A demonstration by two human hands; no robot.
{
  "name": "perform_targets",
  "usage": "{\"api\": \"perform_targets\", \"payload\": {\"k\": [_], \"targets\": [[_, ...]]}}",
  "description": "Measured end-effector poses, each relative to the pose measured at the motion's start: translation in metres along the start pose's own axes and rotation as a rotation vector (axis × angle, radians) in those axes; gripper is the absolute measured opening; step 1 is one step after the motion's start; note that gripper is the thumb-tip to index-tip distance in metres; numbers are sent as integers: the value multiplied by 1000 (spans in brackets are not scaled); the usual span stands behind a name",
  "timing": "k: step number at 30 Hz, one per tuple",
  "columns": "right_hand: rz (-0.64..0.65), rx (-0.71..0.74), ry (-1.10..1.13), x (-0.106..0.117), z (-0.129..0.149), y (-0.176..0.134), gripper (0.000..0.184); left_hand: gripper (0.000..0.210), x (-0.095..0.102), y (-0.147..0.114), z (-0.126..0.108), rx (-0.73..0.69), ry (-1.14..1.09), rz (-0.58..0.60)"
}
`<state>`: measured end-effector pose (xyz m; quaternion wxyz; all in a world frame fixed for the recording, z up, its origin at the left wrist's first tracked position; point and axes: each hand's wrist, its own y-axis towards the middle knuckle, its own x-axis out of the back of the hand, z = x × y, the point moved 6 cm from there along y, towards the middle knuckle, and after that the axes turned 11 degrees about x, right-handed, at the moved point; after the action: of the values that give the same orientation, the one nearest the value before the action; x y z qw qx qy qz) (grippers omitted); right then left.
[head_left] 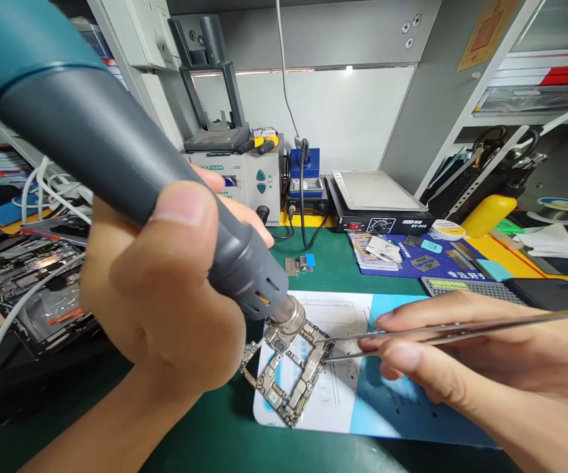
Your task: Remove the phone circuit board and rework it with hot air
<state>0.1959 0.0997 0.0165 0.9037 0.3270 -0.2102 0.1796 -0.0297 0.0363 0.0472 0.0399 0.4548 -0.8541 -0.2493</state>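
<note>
My left hand (165, 282) is wrapped round the dark grey handle of a hot air gun (91, 131) with a teal rear part. Its metal nozzle (289, 316) points down at the top corner of a phone circuit board (308, 381), hiding that corner. Between the thumb and fingers of my right hand (441, 355) is a pair of metal tweezers (465, 332). Their tips are parted and reach the right edge of the board; whether they grip a part there, I cannot tell. The board lies tilted over a white and blue mat (396, 407).
Behind stand a hot air station (244, 190) with a holder on top and a black heating plate (379, 197). Small metal parts (299, 264) lie on the green work surface (215, 433). Opened device boards (32, 289) and cables crowd the left; a tool rack (475, 177) stands right.
</note>
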Motion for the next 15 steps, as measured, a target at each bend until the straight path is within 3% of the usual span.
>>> {"api": "perform_targets", "payload": {"k": [5,9,12,15], "targets": [[87,-59,48,-9,-3,-1,17,10,-7,2,-3,-10,-228,-23],[68,-4,66,-9,0,2,30,9,-13,3,2,-6,-189,26],[71,-15,79,-10,2,2,20,9,-15,1,3,14,-131,103],[87,-61,65,-10,2,2,14,9,-12,-1,2,2,-128,90]]}}
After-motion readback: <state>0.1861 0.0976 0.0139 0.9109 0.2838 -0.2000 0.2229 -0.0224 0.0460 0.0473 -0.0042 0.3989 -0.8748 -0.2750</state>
